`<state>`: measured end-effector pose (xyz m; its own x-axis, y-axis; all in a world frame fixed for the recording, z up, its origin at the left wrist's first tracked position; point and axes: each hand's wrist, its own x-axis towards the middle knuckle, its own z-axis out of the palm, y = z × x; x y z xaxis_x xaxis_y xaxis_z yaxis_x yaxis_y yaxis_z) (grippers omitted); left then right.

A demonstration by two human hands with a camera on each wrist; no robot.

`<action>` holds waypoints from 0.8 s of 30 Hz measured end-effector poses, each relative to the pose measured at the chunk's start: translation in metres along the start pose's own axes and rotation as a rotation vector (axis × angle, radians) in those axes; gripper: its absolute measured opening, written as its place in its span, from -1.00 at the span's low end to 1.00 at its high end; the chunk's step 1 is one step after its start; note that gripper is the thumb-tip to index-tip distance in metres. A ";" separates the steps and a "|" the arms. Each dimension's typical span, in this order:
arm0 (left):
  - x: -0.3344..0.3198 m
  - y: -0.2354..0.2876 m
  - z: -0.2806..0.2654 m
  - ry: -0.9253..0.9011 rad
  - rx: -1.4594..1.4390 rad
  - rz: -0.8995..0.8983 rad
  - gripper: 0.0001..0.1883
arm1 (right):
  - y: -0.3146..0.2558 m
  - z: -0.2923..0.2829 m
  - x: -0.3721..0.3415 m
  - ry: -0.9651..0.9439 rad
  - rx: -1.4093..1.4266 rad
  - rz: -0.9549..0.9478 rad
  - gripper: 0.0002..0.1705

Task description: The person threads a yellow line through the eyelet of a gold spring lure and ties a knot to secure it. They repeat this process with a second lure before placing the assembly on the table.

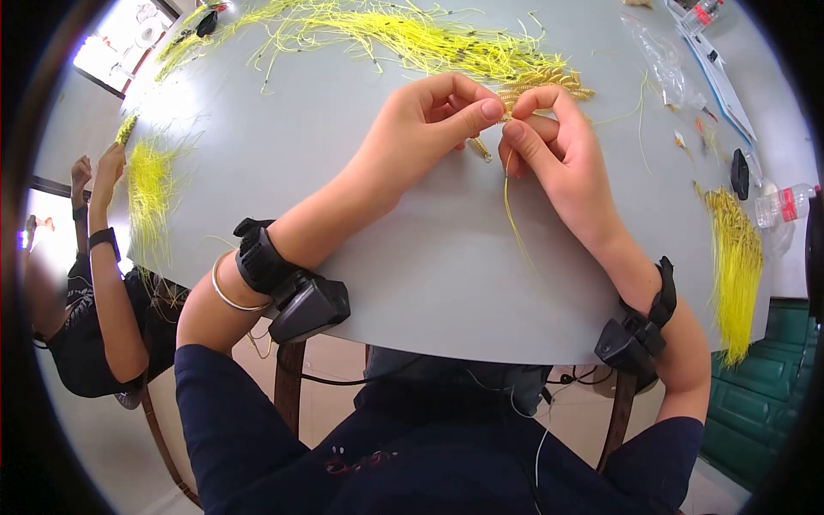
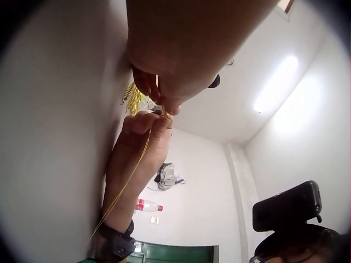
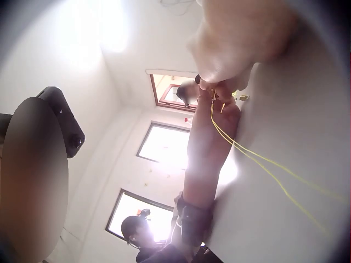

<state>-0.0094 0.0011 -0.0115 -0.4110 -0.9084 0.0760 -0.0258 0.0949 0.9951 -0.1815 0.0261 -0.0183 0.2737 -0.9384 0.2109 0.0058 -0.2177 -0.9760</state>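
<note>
Both hands meet fingertip to fingertip above the grey table [image 1: 446,275]. My left hand [image 1: 421,129] pinches with thumb and forefinger, and a gold coil spring [image 1: 480,149] sticks out below its fingers. My right hand [image 1: 562,154] pinches a thin yellow line [image 1: 510,206] between thumb and curled forefinger. In the right wrist view the line [image 3: 258,159] hangs down as two strands. Fingertips hide the spot where line and spring come together. Right behind the hands lie more gold coil springs [image 1: 545,81], attached to a bundle of yellow lines [image 1: 412,39].
Another yellow bundle [image 1: 736,266] hangs over the table's right edge, near a plastic bottle [image 1: 785,204] and a black object [image 1: 740,174]. A clear plastic bag [image 1: 657,60] lies at back right. At left another person [image 1: 103,309] works by a yellow bundle [image 1: 148,197].
</note>
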 end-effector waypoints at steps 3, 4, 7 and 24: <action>0.000 0.001 0.001 0.028 -0.025 0.019 -0.75 | 0.000 -0.001 -0.001 -0.013 0.028 0.004 -0.84; 0.001 0.001 0.000 0.027 -0.029 0.013 -0.75 | 0.000 0.000 -0.001 -0.030 0.029 0.027 -0.84; 0.001 0.002 -0.001 0.028 -0.034 -0.008 -0.75 | -0.001 -0.001 -0.002 -0.040 0.005 0.030 -0.85; 0.001 -0.006 -0.002 -0.126 0.058 0.097 -0.78 | -0.003 -0.001 -0.002 -0.011 0.017 -0.042 -0.83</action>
<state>-0.0083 -0.0014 -0.0170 -0.5248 -0.8361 0.1598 -0.0315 0.2067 0.9779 -0.1831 0.0284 -0.0161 0.2838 -0.9253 0.2516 0.0336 -0.2526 -0.9670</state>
